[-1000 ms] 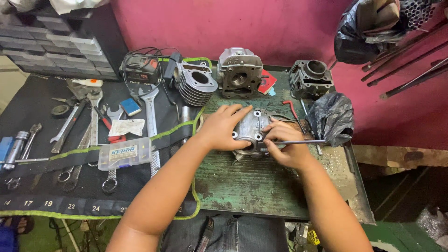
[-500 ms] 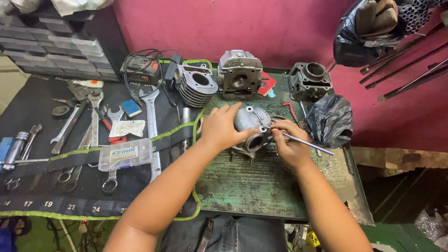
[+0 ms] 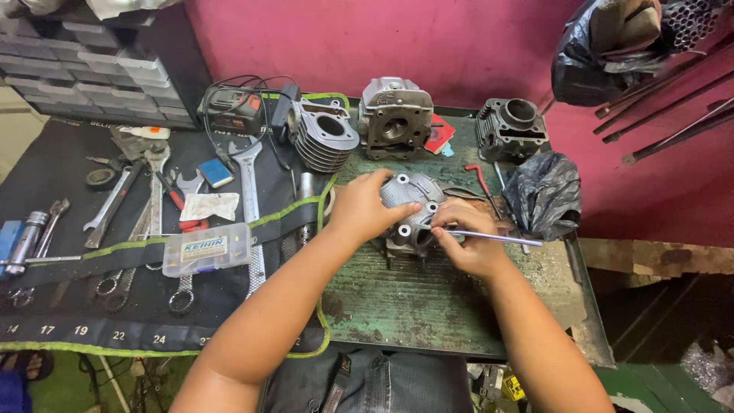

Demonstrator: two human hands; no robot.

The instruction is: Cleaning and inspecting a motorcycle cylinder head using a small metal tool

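Landmark: grey engine head [image 3: 413,210], mid-counter [image 3: 428,306].
Wrenches [image 3: 157,191]: well left of the head, on a black tool mat [image 3: 115,321].
Left hand [image 3: 365,208]: fingers wrapped over the head's left side, gripping it.
Right hand [image 3: 468,246]: touching the head's right side, fingers pinched on a thin metal rod [image 3: 493,238].
Black bag [image 3: 544,193]: right of the head.

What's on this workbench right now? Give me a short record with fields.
Surface: worn green metal bench top
Left hand: gripping grey cast-metal engine head
Right hand: holding thin silver metal rod against that part
Behind: finned grey cylinder, two more grey engine castings
Left side: wrenches on black tool mat
Right side: crumpled black plastic bag
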